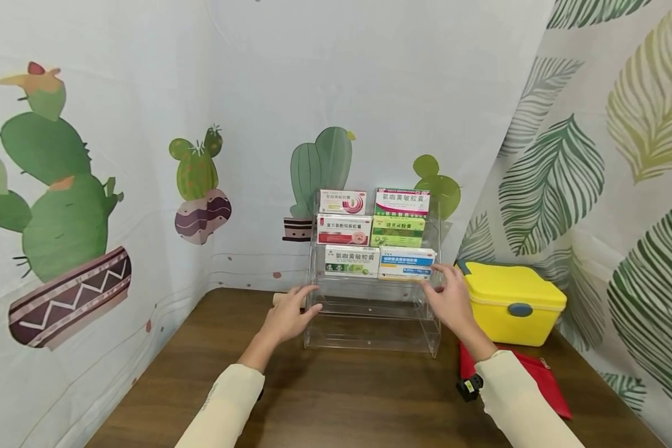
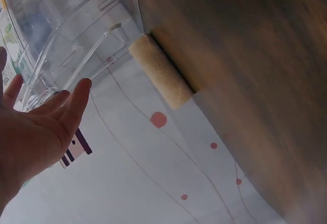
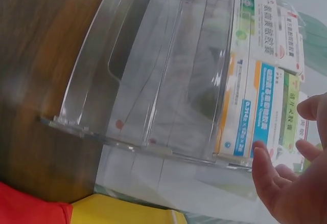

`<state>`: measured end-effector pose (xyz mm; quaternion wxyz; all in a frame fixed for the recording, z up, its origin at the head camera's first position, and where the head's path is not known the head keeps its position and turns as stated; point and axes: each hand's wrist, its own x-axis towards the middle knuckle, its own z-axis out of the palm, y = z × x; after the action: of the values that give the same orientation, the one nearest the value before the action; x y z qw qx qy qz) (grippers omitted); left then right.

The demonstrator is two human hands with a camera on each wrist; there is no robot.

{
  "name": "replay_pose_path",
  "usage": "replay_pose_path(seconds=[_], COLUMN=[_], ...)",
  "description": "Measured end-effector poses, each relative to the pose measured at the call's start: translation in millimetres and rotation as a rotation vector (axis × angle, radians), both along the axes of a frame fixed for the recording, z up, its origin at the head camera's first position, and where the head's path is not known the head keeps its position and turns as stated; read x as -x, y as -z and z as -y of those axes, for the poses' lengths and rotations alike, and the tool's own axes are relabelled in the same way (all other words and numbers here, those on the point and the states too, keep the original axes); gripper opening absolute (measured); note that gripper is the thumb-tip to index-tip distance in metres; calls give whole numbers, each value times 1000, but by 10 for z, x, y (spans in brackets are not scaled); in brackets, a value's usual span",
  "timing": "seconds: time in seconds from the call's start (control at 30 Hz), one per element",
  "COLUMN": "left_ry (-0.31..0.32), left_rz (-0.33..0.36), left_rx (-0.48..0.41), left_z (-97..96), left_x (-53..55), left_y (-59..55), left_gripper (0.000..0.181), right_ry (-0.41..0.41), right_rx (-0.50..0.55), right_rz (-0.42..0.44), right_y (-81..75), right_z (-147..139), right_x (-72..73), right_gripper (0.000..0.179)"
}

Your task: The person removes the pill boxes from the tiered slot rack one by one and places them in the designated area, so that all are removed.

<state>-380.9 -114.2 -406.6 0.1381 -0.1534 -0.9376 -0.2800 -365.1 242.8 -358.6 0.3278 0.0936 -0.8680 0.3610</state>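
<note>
A clear tiered acrylic rack (image 1: 369,341) stands on the table, with medicine boxes filling its upper three tiers. On the third tier down, a white-and-green box (image 1: 351,261) sits left of a white, blue and orange box (image 1: 407,264). My right hand (image 1: 452,300) is at the rack's right side, fingers parted, its fingertips beside the blue-striped box; whether they touch it I cannot tell. At the rack's left side my left hand (image 1: 287,317) has its fingers spread and grips nothing. The left wrist view shows that left hand (image 2: 38,127) palm up beside the clear panels.
Behind my left hand lies a tan cylinder (image 2: 161,70) at the table's back edge. A yellow lidded case (image 1: 515,305) stands right of the rack, with a red zipped pouch (image 1: 543,379) in front of it. Patterned curtains (image 1: 257,93) hang behind the brown table (image 1: 336,398).
</note>
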Motion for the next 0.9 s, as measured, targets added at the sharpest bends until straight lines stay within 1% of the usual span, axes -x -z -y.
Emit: replay_pose_path(seconds=[0.13,0.23,0.33,0.47,0.53,0.67,0.8,0.9], left_ry=[41,74,93,132,160,198,235,255], left_rz=[21,38,36,57,74,99,123,131], left_rx=[-93,-143,-160,-180,-195,-228,-230,-229], left_z=[-12,-17,-14,7,27,69,98,112], left_x=[26,42,57,66,68,63,67,75], left_y=[-7,-18,-11,30,62,98,111,116], left_gripper=[49,50,52,58,61,64,71,74], right_ry=[-23,-26,-16,-8,-17,-39,-48,-39], right_rx=[-25,-42,-41,-29,-26,-34,-43,-53], right_rz=[-46,-49,-35,-21,-23,-35,-21,-1], right_y=[-44,-92,-134,-156,-154,-149,-171,-223], right_z=[-47,-73,-92,-118,-132,-155,-170,-159], right_x=[60,103,140,168,184,232,278,300], right_gripper=[45,43,43,42,41,41,40,41])
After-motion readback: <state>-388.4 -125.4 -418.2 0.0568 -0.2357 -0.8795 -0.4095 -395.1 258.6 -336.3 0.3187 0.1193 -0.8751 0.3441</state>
